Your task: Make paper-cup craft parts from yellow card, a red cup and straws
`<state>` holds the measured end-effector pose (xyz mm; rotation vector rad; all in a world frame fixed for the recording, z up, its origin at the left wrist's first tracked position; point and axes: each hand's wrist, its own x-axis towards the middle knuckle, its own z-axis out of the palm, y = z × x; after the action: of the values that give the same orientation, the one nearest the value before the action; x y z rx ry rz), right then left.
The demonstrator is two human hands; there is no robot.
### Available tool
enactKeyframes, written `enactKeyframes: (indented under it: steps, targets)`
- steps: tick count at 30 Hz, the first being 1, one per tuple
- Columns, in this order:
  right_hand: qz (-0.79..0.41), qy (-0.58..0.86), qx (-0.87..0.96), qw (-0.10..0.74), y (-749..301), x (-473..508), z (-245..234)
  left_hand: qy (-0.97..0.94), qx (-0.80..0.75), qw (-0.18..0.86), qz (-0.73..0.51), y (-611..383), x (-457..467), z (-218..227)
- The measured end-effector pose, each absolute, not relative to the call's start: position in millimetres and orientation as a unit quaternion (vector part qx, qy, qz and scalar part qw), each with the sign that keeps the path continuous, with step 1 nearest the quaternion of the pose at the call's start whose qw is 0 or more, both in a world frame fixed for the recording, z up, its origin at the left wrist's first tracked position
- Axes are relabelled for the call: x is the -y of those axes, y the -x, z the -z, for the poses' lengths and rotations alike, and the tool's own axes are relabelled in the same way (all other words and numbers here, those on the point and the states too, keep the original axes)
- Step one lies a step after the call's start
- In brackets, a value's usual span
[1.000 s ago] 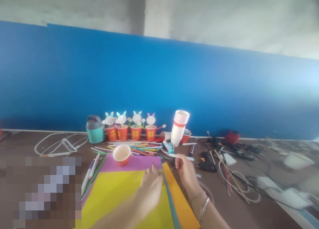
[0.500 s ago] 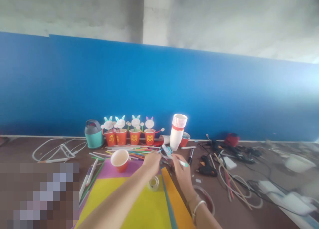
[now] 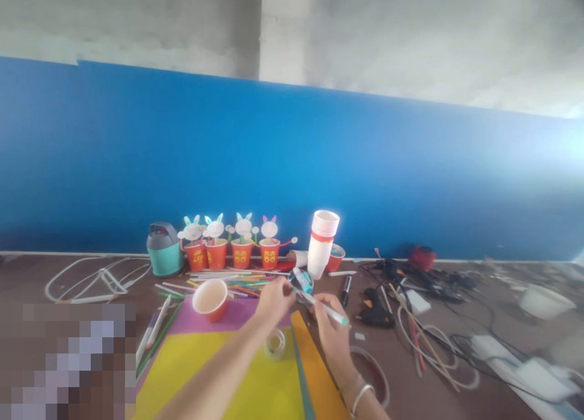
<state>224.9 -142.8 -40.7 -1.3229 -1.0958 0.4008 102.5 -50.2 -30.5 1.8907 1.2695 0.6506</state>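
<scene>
A slim white marker with a teal end (image 3: 336, 316) slants between my hands. My right hand (image 3: 332, 335), with a bracelet at the wrist, is closed around its body. At the marker's other end my left hand (image 3: 275, 299) pinches with its fingertips; whether a cap is in them is too small to tell. Just behind the fingers lies a blue-and-white item (image 3: 302, 280), partly covered. Below my left hand, a roll of clear tape (image 3: 275, 344) rests on the yellow sheet (image 3: 210, 371). An upright red paper cup (image 3: 210, 301) stands on the purple sheet (image 3: 182, 322).
Several red cups with rabbit faces (image 3: 241, 252) line the back beside a teal container (image 3: 164, 249). A tall stack of white cups (image 3: 320, 252) stands behind my hands. Coloured sticks (image 3: 241, 281) lie near the sheets. Rightward are a black marker (image 3: 347, 291), a glue gun (image 3: 378, 310) and tangled cables.
Both hands have come slightly lower and nearer, with the marker tilted between them. The whole scene has shifted a little left in view. The cups and tape stay in place.
</scene>
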Motion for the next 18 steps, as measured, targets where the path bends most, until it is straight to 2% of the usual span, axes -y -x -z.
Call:
enactKeyframes:
  steps: [4,9,18]
  targets:
    - [-0.133,0.542,0.547,0.624,-218,151,37,-0.632,-0.470,0.499,-0.362,-88,51,29]
    - [-0.099,0.501,0.614,0.602,-210,153,38,-0.517,-0.405,0.640,-0.399,-84,60,28]
    - [-0.038,0.467,0.670,0.576,-210,152,39,-0.414,-0.362,0.730,-0.407,-83,85,20]
